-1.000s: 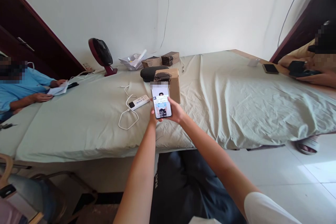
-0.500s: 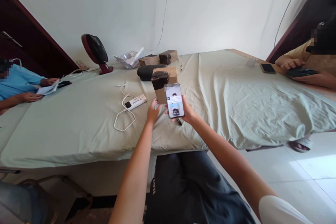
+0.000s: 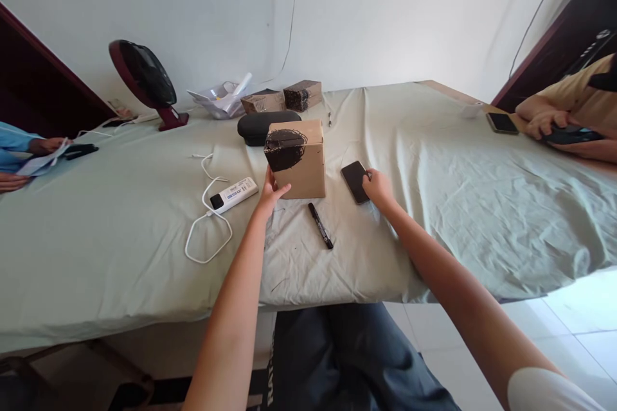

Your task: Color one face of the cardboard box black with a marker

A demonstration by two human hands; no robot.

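Note:
A cardboard box [image 3: 304, 173] with a black scribbled patch on its upper left stands in front of me on the cloth. My left hand [image 3: 270, 194] grips its lower left side, thumb across the front; the other fingers are partly hidden. To the right of the box, a smartphone [image 3: 354, 181] lies on the cloth, its screen dark. My right hand [image 3: 378, 187] is closed at the phone's right edge, fingers pinching it. Between my forearms lies a black marker pen [image 3: 321, 226], touched by neither hand.
A white power bank [image 3: 235, 195] with a looped white cable [image 3: 195, 245] lies at left. Behind the box are a black case [image 3: 255, 128], two more boxes [image 3: 303, 95], a plastic basket [image 3: 219, 106] and a fan [image 3: 144, 74]. People sit at both table ends; another phone [image 3: 502, 122] lies right.
My right hand has moved the phone from in front of the box down to the cloth on the right, and its lit screen is now dark. The marker is uncovered. The camera view has shifted.

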